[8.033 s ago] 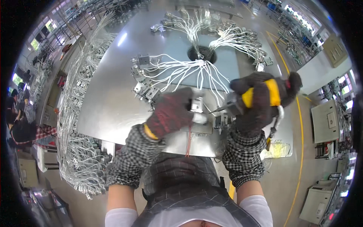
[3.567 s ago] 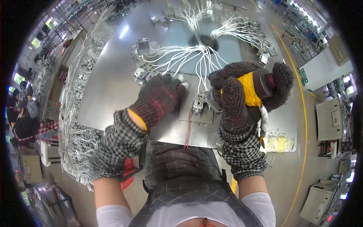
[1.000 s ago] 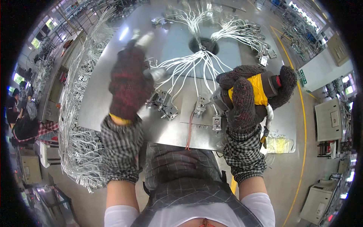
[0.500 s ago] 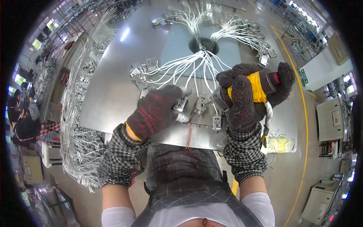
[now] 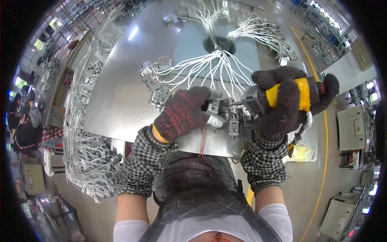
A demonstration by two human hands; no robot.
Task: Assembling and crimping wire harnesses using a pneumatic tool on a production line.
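My left hand point(image 5: 186, 114), in a dark red-flecked glove, grips a small metal connector block point(image 5: 213, 107) at the near edge of the shiny metal table point(image 5: 117, 97). In a dark glove, my right hand point(image 5: 287, 103) is closed around a yellow and black electric screwdriver point(image 5: 282, 93), whose tip points left at that block. White wires point(image 5: 209, 70) fan out from a round hole point(image 5: 219, 43) in the table to several more metal blocks point(image 5: 155, 76). Another block point(image 5: 234, 127) lies just below the tool's tip.
Bundles of white wire harnesses point(image 5: 86, 133) hang along the table's left side. A second fan of wired blocks point(image 5: 266, 38) lies at the far right. A red cord point(image 5: 202, 141) hangs over the near edge. People point(image 5: 24, 121) stand at the far left; grey cabinets point(image 5: 354, 129) stand right.
My left hand reached far left over the table, then came back to the near edge and closed on a block. The screwdriver tip has moved up to that block.
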